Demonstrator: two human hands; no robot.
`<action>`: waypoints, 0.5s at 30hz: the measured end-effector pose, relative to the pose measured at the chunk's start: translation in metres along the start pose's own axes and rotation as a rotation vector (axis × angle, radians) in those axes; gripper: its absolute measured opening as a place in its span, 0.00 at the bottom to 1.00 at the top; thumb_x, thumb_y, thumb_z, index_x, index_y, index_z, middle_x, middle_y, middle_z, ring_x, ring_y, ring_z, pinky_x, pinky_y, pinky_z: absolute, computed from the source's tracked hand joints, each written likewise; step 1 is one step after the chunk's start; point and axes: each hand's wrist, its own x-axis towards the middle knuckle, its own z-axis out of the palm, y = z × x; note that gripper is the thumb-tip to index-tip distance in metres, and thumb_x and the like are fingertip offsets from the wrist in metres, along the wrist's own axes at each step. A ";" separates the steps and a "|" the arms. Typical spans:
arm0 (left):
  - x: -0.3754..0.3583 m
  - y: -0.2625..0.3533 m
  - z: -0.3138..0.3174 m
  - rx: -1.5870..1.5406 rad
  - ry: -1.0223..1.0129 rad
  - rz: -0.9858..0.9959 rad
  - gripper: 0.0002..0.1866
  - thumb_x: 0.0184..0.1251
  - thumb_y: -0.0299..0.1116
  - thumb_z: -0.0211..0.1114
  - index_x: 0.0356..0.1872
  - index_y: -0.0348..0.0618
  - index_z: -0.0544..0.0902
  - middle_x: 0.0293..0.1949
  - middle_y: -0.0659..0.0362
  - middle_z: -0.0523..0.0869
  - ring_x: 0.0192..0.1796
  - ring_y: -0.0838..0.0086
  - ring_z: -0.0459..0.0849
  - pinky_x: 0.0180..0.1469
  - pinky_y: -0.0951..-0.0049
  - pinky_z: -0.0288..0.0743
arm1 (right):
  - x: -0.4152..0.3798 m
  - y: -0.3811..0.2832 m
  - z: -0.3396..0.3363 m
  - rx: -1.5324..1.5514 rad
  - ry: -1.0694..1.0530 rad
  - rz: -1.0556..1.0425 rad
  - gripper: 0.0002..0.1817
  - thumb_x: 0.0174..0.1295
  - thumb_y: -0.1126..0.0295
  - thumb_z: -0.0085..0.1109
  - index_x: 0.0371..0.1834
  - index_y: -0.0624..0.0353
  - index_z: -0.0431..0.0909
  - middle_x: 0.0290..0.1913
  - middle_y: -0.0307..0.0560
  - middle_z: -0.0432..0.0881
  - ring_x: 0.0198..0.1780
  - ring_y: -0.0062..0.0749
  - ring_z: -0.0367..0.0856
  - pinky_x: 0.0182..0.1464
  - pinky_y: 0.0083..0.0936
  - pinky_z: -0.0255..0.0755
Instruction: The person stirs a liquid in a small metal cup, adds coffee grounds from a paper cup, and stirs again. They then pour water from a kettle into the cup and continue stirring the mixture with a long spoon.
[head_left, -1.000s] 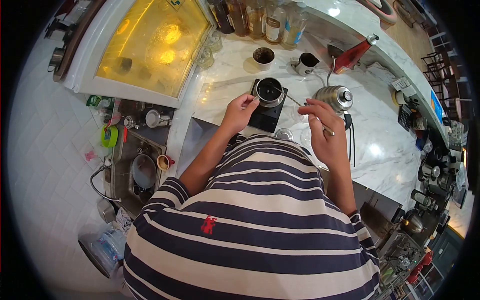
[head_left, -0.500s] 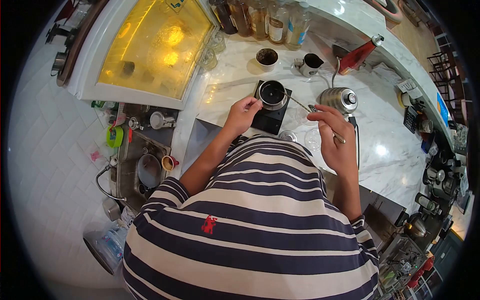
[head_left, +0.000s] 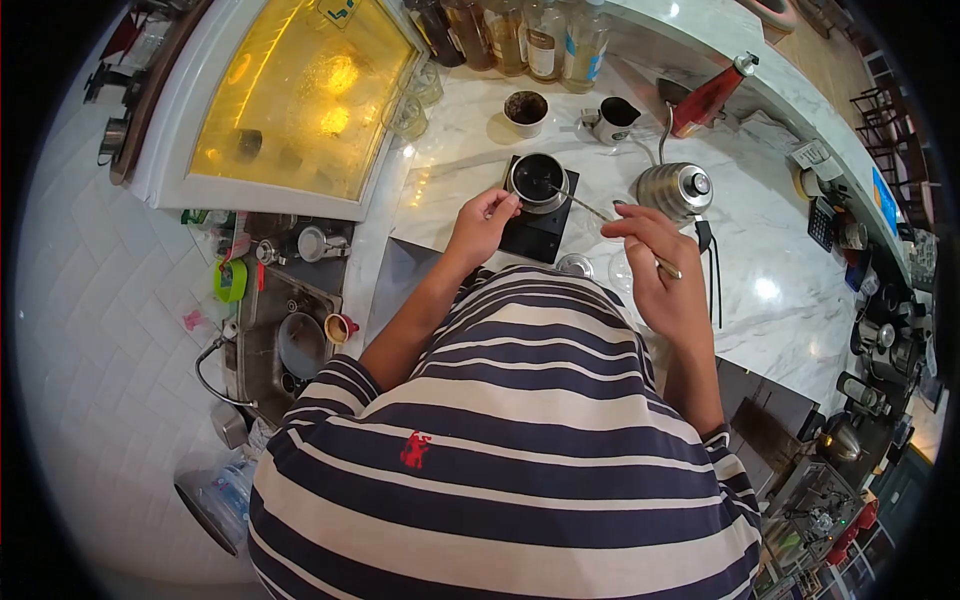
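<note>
A metal-rimmed cup [head_left: 540, 207] with dark liquid inside stands on a black digital scale [head_left: 530, 238]. My left hand [head_left: 482, 228] pinches the near-left edge of the cup; whether it has a handle there is hidden by the fingers. In my right hand [head_left: 660, 260] is a long thin spoon [head_left: 585, 206], held slantwise with its far end down in the dark liquid. Close by on the right sits a steel gooseneck kettle [head_left: 672, 190]. Behind the cup are a white cup of dark grounds [head_left: 526, 112] and a small pitcher [head_left: 612, 122].
Several bottles [head_left: 500, 38] line the back beside a yellow-lit glass case [head_left: 300, 100]. Clear glasses [head_left: 408, 118] stand against it. A red bottle [head_left: 708, 100] is at the back right. To my left is a sink [head_left: 262, 335] with a red cup [head_left: 340, 327] at its edge.
The spoon and my right hand have shifted slightly left, the spoon still in the cup. My left hand stays at the cup's edge. The whole view has tilted a little.
</note>
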 end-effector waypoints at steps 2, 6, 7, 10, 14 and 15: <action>-0.002 0.000 0.000 -0.005 0.009 0.004 0.12 0.86 0.36 0.61 0.46 0.36 0.85 0.41 0.60 0.90 0.48 0.78 0.86 0.58 0.74 0.78 | 0.002 0.003 0.003 0.003 0.008 -0.003 0.13 0.70 0.78 0.52 0.45 0.69 0.88 0.44 0.62 0.90 0.62 0.57 0.87 0.59 0.40 0.79; -0.001 0.002 0.002 -0.017 0.034 0.031 0.13 0.84 0.37 0.63 0.42 0.36 0.85 0.37 0.61 0.89 0.43 0.79 0.85 0.53 0.76 0.77 | 0.003 0.009 -0.005 -0.017 0.038 -0.006 0.12 0.69 0.78 0.52 0.44 0.69 0.87 0.45 0.63 0.90 0.61 0.56 0.87 0.59 0.40 0.79; -0.001 0.002 0.002 -0.027 0.033 0.033 0.13 0.84 0.38 0.63 0.42 0.36 0.85 0.37 0.61 0.89 0.43 0.80 0.85 0.53 0.76 0.77 | 0.002 0.009 -0.008 -0.022 0.045 0.005 0.12 0.69 0.78 0.52 0.44 0.69 0.87 0.46 0.63 0.90 0.61 0.56 0.87 0.60 0.40 0.79; -0.002 0.004 0.004 -0.035 0.027 0.041 0.14 0.85 0.38 0.63 0.42 0.36 0.85 0.38 0.61 0.88 0.44 0.80 0.85 0.54 0.76 0.77 | -0.003 0.000 -0.006 -0.021 0.027 0.002 0.12 0.69 0.78 0.52 0.44 0.69 0.87 0.46 0.63 0.90 0.60 0.57 0.87 0.60 0.40 0.79; -0.003 0.004 0.004 -0.065 0.026 0.024 0.14 0.85 0.38 0.63 0.42 0.36 0.85 0.38 0.62 0.88 0.45 0.79 0.85 0.54 0.76 0.77 | 0.000 0.004 0.006 0.008 0.015 -0.007 0.12 0.69 0.78 0.52 0.44 0.69 0.88 0.46 0.64 0.89 0.60 0.57 0.87 0.60 0.40 0.78; -0.003 0.004 0.004 -0.061 0.026 0.021 0.14 0.85 0.38 0.62 0.42 0.36 0.85 0.38 0.62 0.88 0.45 0.79 0.85 0.54 0.76 0.77 | 0.002 0.005 0.006 0.008 0.024 -0.006 0.12 0.69 0.78 0.53 0.44 0.69 0.88 0.46 0.64 0.89 0.60 0.57 0.87 0.60 0.40 0.78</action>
